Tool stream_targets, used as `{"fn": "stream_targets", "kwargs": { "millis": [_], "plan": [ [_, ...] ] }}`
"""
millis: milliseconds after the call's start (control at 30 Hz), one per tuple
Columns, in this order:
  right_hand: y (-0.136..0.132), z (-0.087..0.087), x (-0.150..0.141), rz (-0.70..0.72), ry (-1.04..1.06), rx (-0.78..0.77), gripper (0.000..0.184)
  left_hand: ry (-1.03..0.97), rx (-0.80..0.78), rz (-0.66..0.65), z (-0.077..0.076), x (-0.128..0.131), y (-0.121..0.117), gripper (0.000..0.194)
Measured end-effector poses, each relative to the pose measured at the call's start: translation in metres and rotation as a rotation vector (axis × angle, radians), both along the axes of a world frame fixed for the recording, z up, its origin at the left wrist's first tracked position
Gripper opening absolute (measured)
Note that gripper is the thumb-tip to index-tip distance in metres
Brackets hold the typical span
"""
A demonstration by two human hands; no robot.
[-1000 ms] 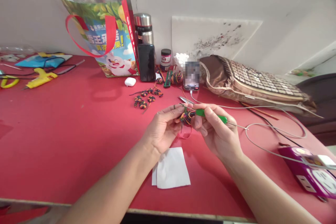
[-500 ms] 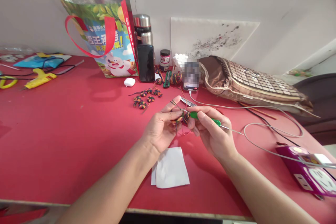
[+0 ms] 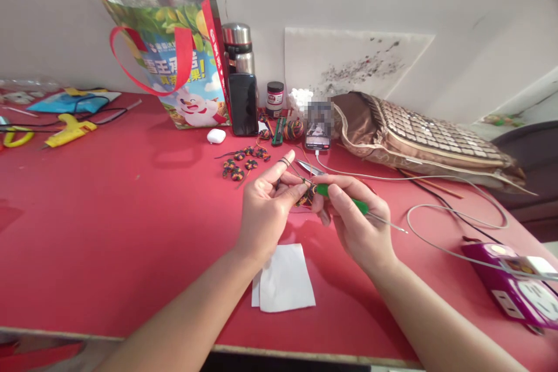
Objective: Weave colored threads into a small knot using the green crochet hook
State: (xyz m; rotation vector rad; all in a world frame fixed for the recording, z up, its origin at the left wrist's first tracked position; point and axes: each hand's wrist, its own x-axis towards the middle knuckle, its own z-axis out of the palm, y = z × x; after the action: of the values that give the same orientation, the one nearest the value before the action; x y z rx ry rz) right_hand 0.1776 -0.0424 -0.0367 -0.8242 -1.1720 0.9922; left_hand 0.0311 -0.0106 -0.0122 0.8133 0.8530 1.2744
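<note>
Between thumb and fingers, my left hand pinches a small dark multicoloured crochet piece, with yarn looped over its raised index finger. My right hand is closed round the green handle of a crochet hook. One metal end of the hook meets the work at my left fingertips; the other sticks out past the right hand. Fingers partly cover the crochet piece. Several finished crochet pieces in the same yarn lie beyond my left hand. Behind both hands are scissors, and a yarn ball sits farther back.
White folded paper lies on the red table below my hands. Two phones, a shopping bag, a flask and a brown cushion stand at the back. A purple power strip and cables are on the right.
My left hand has turned more palm-down, its index finger lifted with the yarn, hiding more of the crochet piece. My right hand keeps its grip on the hook, almost in place.
</note>
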Motion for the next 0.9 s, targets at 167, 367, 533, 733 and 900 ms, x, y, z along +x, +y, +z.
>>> {"fn": "stream_targets", "kwargs": {
  "millis": [167, 367, 533, 733, 900],
  "plan": [
    [-0.006, -0.005, -0.014, -0.27, -0.248, 0.148, 0.019, -0.118, -0.051, -0.032, 0.001, 0.005, -0.004, 0.058],
    [-0.005, -0.007, -0.008, -0.166, -0.214, 0.173, 0.021, -0.282, -0.122, -0.196, 0.004, -0.002, 0.004, 0.038],
    [-0.002, -0.004, 0.005, -0.043, -0.088, 0.077, 0.022, -0.287, -0.15, -0.19, 0.009, -0.011, 0.011, 0.034],
    [0.0, 0.003, 0.016, -0.053, -0.024, -0.017, 0.022, -0.272, -0.131, -0.232, 0.01, -0.017, 0.015, 0.035],
    [0.001, 0.011, 0.026, -0.033, -0.031, -0.006, 0.021, -0.278, -0.19, -0.323, 0.011, -0.023, 0.019, 0.036]
  ]
}}
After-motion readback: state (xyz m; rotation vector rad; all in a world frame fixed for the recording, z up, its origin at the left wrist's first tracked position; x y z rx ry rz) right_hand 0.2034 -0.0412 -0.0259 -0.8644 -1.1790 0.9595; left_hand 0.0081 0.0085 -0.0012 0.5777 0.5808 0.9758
